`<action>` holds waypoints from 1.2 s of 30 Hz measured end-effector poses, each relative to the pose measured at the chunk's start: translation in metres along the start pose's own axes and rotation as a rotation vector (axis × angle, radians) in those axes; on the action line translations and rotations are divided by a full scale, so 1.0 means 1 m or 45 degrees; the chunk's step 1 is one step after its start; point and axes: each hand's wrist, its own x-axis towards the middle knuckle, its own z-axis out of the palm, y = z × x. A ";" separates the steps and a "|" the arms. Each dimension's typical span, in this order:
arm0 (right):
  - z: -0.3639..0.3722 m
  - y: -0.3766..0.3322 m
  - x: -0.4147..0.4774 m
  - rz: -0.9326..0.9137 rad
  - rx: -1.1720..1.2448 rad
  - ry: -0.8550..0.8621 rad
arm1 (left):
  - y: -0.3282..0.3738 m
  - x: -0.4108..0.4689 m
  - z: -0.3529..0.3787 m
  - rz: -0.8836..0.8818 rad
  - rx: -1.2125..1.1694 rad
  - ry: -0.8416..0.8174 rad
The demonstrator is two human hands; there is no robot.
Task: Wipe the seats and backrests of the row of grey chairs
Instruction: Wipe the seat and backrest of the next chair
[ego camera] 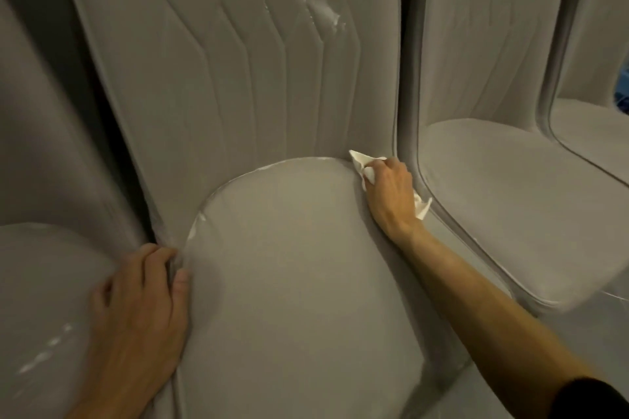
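Where two seats meet at lower left, the left grip (143, 299) lies palm down, fingers curled into the gap, thumb on the middle chair (289, 265), pinching its edge. Farther, right of centre, the outstretched right grip (388, 194) clenches a white cloth (360, 159) at that chair's rear crease.

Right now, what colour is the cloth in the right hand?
White; the cloth gripped by the right hand shows best in the head view.

Left hand (143, 309) palm down, low left, fingers bent with tips out of sight, thumb straight. Right arm (476, 299) bare, stretched forward, dark sleeve (592, 398) at elbow; right hand (389, 194) knuckles up, fingers curled around crumpled white paper tissue (360, 160).
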 end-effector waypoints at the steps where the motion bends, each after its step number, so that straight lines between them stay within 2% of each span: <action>1: 0.005 -0.011 0.007 0.016 0.015 -0.005 | -0.001 0.000 0.001 0.005 0.001 0.005; 3: 0.016 -0.042 0.021 -0.003 0.123 -0.069 | -0.002 0.000 0.001 0.016 0.004 0.001; 6: 0.024 -0.076 0.035 -0.161 0.209 -0.194 | -0.003 -0.001 0.001 0.009 0.015 -0.017; 9: 0.020 -0.066 0.035 -0.321 0.242 -0.285 | -0.005 -0.001 0.002 -0.009 0.021 -0.041; 12: 0.020 -0.048 0.033 -0.251 0.179 -0.232 | -0.004 -0.001 0.002 -0.008 0.033 -0.017; 16: 0.036 -0.090 0.033 -0.071 0.274 -0.180 | -0.002 0.000 0.002 0.003 0.058 -0.012; 19: 0.045 -0.137 0.021 -0.289 0.388 -0.344 | -0.005 0.000 0.003 0.009 0.073 -0.025; 22: 0.044 -0.146 0.013 -0.539 0.434 -0.511 | -0.006 -0.002 0.006 0.005 0.068 0.018; 24: 0.037 -0.121 0.022 -0.486 0.418 -0.455 | -0.006 -0.002 0.007 0.051 0.076 0.079; 27: 0.031 -0.078 0.037 -0.283 0.343 -0.331 | -0.006 -0.003 0.008 0.079 0.101 0.109; 30: 0.042 -0.100 0.035 -0.187 0.340 -0.281 | -0.006 -0.002 0.008 0.045 0.093 0.052; 33: 0.054 -0.162 0.012 -0.421 0.486 -0.470 | -0.006 -0.001 0.006 0.027 0.079 -0.004; 36: 0.049 -0.175 0.005 -0.632 0.502 -0.606 | -0.006 -0.002 0.005 0.031 0.085 -0.005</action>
